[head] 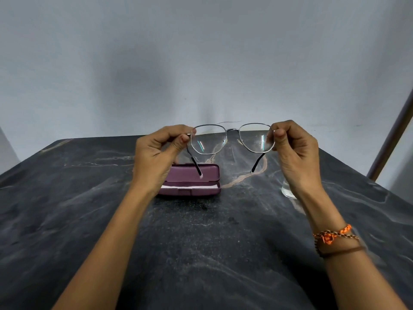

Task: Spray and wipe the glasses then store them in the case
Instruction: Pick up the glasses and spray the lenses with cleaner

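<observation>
We hold the glasses up above the table, temples unfolded. Our left hand pinches the frame at its left hinge, and our right hand pinches it at the right hinge. The purple case lies open on the table just under the left hand, with something white inside. A clear bottle, probably the spray, stands mostly hidden behind the right wrist. We think the thin metal frame may bend if both hands pull apart, and fingertips near the lenses may leave smudges. The right arm could also knock the bottle when it comes down. We can read no brand, label or writing anywhere.
</observation>
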The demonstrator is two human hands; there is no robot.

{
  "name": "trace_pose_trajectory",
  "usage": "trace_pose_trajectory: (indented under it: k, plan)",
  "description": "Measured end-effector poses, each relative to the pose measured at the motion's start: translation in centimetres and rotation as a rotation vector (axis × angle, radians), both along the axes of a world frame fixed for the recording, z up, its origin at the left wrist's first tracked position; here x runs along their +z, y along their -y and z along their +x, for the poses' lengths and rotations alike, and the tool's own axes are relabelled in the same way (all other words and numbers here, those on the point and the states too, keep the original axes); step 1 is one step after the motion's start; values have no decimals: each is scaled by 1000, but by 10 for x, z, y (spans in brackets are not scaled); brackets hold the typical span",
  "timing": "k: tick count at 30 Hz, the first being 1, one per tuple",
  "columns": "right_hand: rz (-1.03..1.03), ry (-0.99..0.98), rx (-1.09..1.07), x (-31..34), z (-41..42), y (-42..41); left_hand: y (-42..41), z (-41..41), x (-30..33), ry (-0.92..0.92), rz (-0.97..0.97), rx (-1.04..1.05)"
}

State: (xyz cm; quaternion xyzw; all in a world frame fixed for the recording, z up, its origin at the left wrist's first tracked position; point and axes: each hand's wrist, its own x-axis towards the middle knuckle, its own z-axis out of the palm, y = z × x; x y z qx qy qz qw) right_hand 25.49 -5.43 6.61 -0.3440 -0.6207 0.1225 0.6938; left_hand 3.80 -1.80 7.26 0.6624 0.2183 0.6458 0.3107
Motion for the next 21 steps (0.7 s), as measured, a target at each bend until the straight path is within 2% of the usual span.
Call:
trace_pose_trajectory:
  k: [6,12,15,19,21]
  plan:
    - [38,20,-56,0,2,0,0,-4,3,5,-162,-195]
    - [110,50,-192,0,4,5,0,1,-1,21,-191,-165]
    - [84,67,-265,-1,7,5,1,3,-2,-54,-159,-158]
    - [108,257,-482,-2,13,6,1,1,-1,-206,-99,-98]
    - [111,358,-577,-3,14,6,0,3,0,-211,-81,-74]
